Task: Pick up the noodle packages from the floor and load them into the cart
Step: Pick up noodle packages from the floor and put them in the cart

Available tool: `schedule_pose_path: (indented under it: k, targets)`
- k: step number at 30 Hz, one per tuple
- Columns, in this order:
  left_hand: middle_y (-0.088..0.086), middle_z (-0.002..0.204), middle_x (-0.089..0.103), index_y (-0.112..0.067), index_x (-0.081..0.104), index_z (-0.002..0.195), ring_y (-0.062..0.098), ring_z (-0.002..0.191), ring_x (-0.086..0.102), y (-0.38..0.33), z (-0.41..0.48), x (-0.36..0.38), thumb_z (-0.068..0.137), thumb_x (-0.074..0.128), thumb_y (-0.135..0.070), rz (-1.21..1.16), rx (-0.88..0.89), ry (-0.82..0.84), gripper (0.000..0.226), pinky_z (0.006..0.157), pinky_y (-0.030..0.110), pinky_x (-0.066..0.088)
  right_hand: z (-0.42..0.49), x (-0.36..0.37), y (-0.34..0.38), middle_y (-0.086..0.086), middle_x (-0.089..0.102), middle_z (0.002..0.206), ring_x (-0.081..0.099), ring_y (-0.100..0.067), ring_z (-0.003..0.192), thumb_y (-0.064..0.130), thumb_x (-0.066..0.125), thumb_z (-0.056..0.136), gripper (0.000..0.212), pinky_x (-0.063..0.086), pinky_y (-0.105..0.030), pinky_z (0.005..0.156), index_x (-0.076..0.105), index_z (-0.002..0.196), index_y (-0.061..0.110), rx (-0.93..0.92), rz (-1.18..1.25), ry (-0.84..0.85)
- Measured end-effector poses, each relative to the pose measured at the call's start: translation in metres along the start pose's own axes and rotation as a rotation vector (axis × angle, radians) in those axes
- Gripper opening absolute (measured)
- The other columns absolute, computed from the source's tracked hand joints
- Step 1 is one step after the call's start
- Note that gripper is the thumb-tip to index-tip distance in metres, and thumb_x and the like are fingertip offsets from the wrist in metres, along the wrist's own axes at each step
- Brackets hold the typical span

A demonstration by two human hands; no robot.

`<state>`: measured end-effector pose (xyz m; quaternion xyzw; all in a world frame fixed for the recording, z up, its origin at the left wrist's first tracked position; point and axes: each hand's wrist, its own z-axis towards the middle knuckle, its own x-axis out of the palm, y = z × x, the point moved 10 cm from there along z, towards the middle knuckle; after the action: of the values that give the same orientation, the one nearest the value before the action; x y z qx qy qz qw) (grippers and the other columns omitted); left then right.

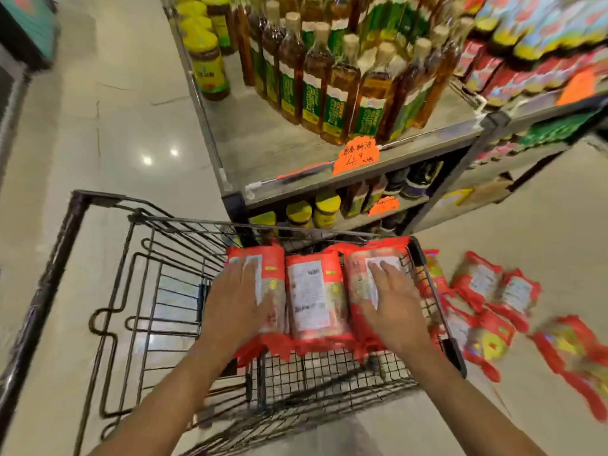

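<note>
Now the left hand (238,302) and right hand (393,306), fingers (378,274) spread flat, are pressing glossy noodle packages (312,297). These are lying in the wire cart (67,248).

An orange price tag (357,156) on the shelf (263,136) edge reads 料酒 and 4.9.

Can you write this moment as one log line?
left hand: flat on left package | right hand: flat on right package | cart: three packages inside | floor: more packages beside cart
</note>
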<state>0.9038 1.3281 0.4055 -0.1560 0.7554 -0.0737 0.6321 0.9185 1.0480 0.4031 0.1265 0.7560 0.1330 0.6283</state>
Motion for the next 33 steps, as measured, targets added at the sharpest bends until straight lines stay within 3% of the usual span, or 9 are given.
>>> schedule_pose_path:
  k: [2,5,11,18,24,29,33]
  targets:
    - [0.015,0.159,0.043,-0.007,0.045,0.152,0.035,0.145,0.043,-0.049,-0.023,-0.056,0.09,0.038,-0.056,0.04,0.226,-0.096,0.079,0.12,0.049,0.034,-0.034,-0.05,0.041,-0.017,0.051,0.15,0.045,-0.038,0.14,0.06,0.033,0.09,0.075,0.034,-0.054,0.114,0.049,0.149,0.015,-0.104,-0.091,-0.135]
    - [0.018,0.152,0.052,-0.007,0.053,0.145,0.04,0.137,0.052,-0.121,-0.077,-0.125,0.088,0.049,-0.05,0.083,0.528,-0.261,0.071,0.113,0.053,0.041,-0.098,-0.114,0.07,-0.016,0.044,0.157,0.038,-0.036,0.146,0.06,0.038,0.093,0.074,0.031,-0.055,0.115,0.04,0.155,0.019,-0.097,-0.163,-0.264]
    - [0.017,0.157,0.046,-0.011,0.046,0.151,0.039,0.143,0.045,-0.189,-0.198,-0.143,0.091,0.042,-0.055,0.16,0.77,-0.264,0.075,0.119,0.056,0.033,-0.252,-0.165,0.041,-0.015,0.041,0.159,0.036,-0.035,0.147,0.063,0.039,0.091,0.076,0.03,-0.055,0.117,0.04,0.154,0.021,0.119,-0.258,-0.366]
    - [0.019,0.15,0.05,-0.008,0.049,0.147,0.04,0.136,0.048,-0.327,-0.298,-0.133,0.089,0.047,-0.055,0.156,1.083,-0.257,0.074,0.115,0.056,0.037,-0.415,-0.222,-0.073,-0.015,0.041,0.159,0.037,-0.037,0.146,0.065,0.031,0.089,0.078,0.032,-0.057,0.116,0.041,0.154,0.021,0.474,-0.226,-0.517]
    - [0.023,0.148,0.052,-0.005,0.052,0.143,0.044,0.133,0.05,-0.454,-0.388,-0.072,0.088,0.054,-0.049,0.127,1.339,-0.203,0.071,0.111,0.055,0.039,-0.528,-0.232,-0.176,-0.015,0.041,0.159,0.037,-0.036,0.146,0.065,0.031,0.09,0.078,0.031,-0.053,0.116,0.04,0.154,0.02,0.719,-0.184,-0.574]
    - [0.02,0.158,0.043,-0.011,0.046,0.149,0.043,0.141,0.045,-0.57,-0.468,0.007,0.088,0.052,-0.051,0.177,1.454,-0.11,0.074,0.114,0.06,0.037,-0.603,-0.227,-0.282,-0.012,0.029,0.166,0.026,-0.033,0.153,0.065,0.029,0.092,0.079,0.021,-0.051,0.122,0.03,0.159,0.023,0.883,-0.138,-0.549]
    - [0.016,0.161,0.04,-0.014,0.041,0.152,0.04,0.144,0.042,-0.66,-0.523,0.058,0.09,0.053,-0.052,0.225,1.507,-0.116,0.074,0.119,0.057,0.033,-0.644,-0.246,-0.373,-0.008,0.016,0.17,0.012,-0.029,0.157,0.068,0.018,0.092,0.081,0.012,-0.05,0.126,0.02,0.161,0.026,0.915,-0.089,-0.553]
